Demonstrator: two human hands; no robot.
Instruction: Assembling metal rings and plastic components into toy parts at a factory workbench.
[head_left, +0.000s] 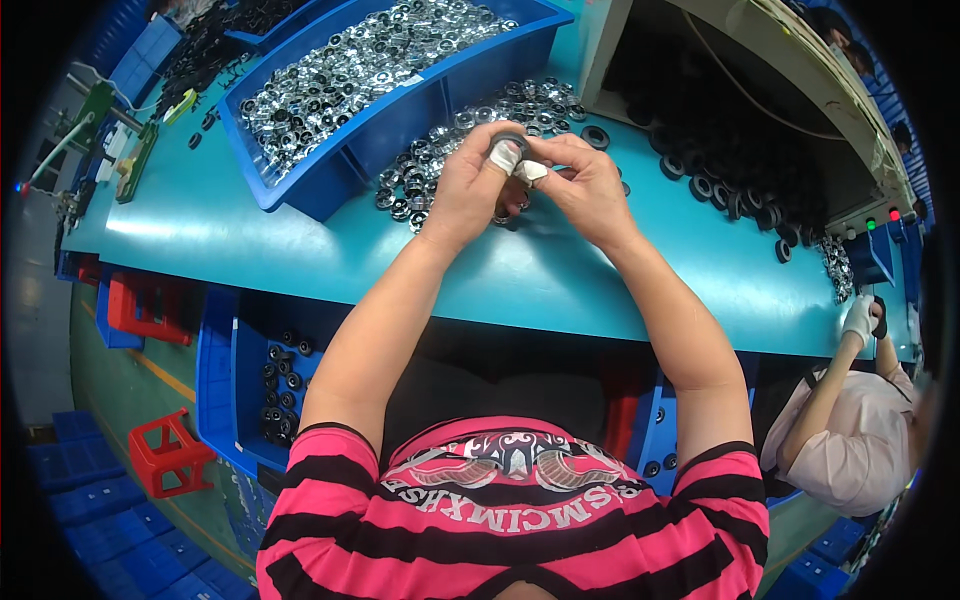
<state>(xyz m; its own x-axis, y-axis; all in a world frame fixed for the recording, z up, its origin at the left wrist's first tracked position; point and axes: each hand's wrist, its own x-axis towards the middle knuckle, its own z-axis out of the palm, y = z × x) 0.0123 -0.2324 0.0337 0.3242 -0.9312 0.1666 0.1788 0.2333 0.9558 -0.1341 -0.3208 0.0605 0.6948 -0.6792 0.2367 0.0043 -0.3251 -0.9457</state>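
Note:
A small black ring-shaped part (513,137), which looks like a rubber tyre, is held up over the teal table (330,262) in front of me. My left hand (468,190) is closed round its left side. The fingers and thumb of my right hand (590,190) pinch together at its right side. White wraps cover both my thumbs. Whether a shiny hub sits inside the ring is hidden by my fingers. Just behind my hands lies a loose heap of shiny silver hubs (412,180), and a single black tyre (595,137) rests right of it.
A large blue bin (350,165) full of shiny hubs stands at the far left. Black tyres (700,187) spill from a beige housing (612,60) at the right. A co-worker's gloved hand (860,318) works at the right end. A red stool (168,455) stands lower left.

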